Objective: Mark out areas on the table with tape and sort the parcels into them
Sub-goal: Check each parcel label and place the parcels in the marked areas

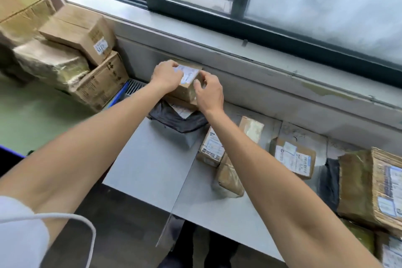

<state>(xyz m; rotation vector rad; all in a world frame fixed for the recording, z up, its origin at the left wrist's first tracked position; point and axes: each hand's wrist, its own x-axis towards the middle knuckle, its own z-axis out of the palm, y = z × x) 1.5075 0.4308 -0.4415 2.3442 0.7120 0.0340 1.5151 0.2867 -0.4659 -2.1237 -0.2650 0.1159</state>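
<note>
Both of my hands hold a small brown cardboard parcel (pixel 187 85) with a white label at the far left end of the grey table (pixel 148 165). My left hand (pixel 166 76) grips its left side and my right hand (pixel 210 93) grips its right side. The parcel sits on top of another brown parcel (pixel 180 102), which lies on a dark plastic mailer bag (pixel 178 121). A strip of clear tape (pixel 182 183) runs across the table from the near edge toward the far side and hangs over the near edge.
To the right of the tape lie several labelled brown parcels (pixel 293 159), and a large corrugated box (pixel 374 187) stands at the right edge. Stacked cartons (pixel 78 32) stand on the green floor at the left. A window sill (pixel 217 35) runs behind the table.
</note>
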